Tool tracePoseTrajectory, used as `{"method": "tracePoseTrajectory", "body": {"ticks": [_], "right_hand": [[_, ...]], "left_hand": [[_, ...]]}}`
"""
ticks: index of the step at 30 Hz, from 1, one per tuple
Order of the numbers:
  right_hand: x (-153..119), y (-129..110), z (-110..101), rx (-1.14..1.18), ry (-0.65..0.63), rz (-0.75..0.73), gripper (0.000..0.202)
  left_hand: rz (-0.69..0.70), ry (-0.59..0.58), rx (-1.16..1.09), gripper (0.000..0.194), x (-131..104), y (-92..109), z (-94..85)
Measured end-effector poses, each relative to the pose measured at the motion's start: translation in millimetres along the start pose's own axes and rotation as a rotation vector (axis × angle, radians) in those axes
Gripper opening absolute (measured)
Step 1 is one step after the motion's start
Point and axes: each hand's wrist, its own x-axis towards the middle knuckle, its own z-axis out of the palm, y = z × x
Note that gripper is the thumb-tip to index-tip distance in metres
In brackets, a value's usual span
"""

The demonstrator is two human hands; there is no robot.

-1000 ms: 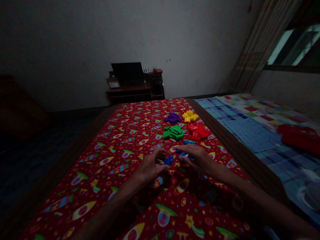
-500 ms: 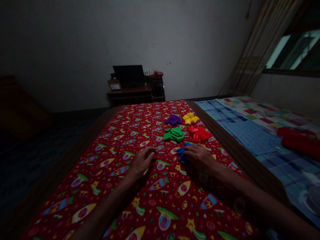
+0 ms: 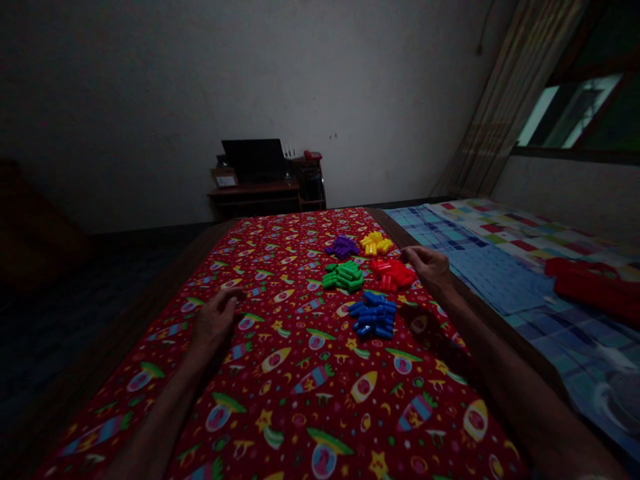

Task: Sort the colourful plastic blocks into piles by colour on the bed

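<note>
Small shiny plastic pieces lie in colour-sorted piles on a red patterned cloth [image 3: 280, 413]. The blue pile [image 3: 373, 317] is nearest me. Beyond it are the green pile [image 3: 343, 276] and the red pile [image 3: 393, 273], with the purple pile [image 3: 342, 247] and the yellow pile [image 3: 376, 244] farthest off. My right hand [image 3: 429, 265] hovers just right of the red and yellow piles, fingers loosely bent and pointing left, with nothing visible in them. Well left of the piles, my left hand [image 3: 216, 321] rests low over the cloth, its fingers slightly curved and apart from the thumb, holding nothing.
Brown fabric [image 3: 520, 337] borders the cloth on the right. Past it lie blue checked bedding [image 3: 505, 277] and a red folded cloth [image 3: 595, 287]. A small desk [image 3: 255, 191] with a dark screen [image 3: 253, 159] stands against the far wall.
My right hand has left the blue pile and moved forward and right, beside the red and yellow piles. My left hand has drawn away to the left. The blue pieces now show fully.
</note>
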Motion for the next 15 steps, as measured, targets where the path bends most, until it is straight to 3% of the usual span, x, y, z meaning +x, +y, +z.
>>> {"method": "tracePoseTrajectory", "body": {"ticks": [3,6,8,11,15], "right_hand": [[36,42,1,0.105,0.391,0.255,0.029],[46,80,6,0.125,0.602,0.409,0.028],[39,101,10,0.086,0.602,0.402,0.027],[23,124,15,0.033,0.536,0.383,0.029],[13,142,18,-0.034,0.503,0.367,0.035]], "left_hand": [[-0.209,0.161,-0.056,0.033,7,-34,-19.7],[-0.348,0.343,-0.181,0.033,12,-62,-26.5],[-0.375,0.387,-0.229,0.032,16,-73,-25.8],[-0.36,0.34,-0.217,0.026,20,-77,-23.0],[-0.312,0.344,-0.204,0.029,23,-86,-23.0]]}}
